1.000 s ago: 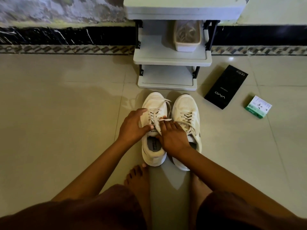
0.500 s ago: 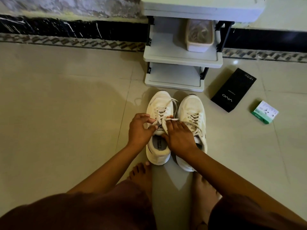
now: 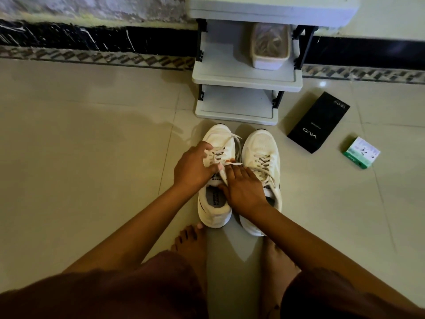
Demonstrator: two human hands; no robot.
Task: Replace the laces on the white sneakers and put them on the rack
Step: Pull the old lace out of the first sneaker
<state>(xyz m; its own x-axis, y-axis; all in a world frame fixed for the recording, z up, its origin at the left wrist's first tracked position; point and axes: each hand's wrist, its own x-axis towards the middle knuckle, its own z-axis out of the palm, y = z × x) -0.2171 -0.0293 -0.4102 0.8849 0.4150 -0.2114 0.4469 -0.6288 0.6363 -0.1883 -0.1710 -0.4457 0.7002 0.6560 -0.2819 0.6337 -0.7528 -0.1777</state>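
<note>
Two white sneakers stand side by side on the tiled floor in front of the rack (image 3: 247, 81). The left sneaker (image 3: 216, 210) has its lace (image 3: 230, 140) loose over the toe. My left hand (image 3: 192, 169) curls over its lacing and pinches the lace near the tongue. My right hand (image 3: 243, 192) lies across the gap between the shoes, fingers reaching onto the left sneaker's lace; its fingertips pinch a lace end. The right sneaker (image 3: 262, 148) is laced with its lace criss-crossed.
A white tub (image 3: 270, 62) of laces stands on the rack's middle shelf. A black phone box (image 3: 318, 122) and a small green-and-white box (image 3: 361, 153) lie on the floor to the right. My bare feet (image 3: 190, 242) sit just behind the sneakers.
My left hand has shifted up over the left sneaker's lacing and tightened its fingers on the lace. The right hand stays at the tongue. The view has moved slightly.
</note>
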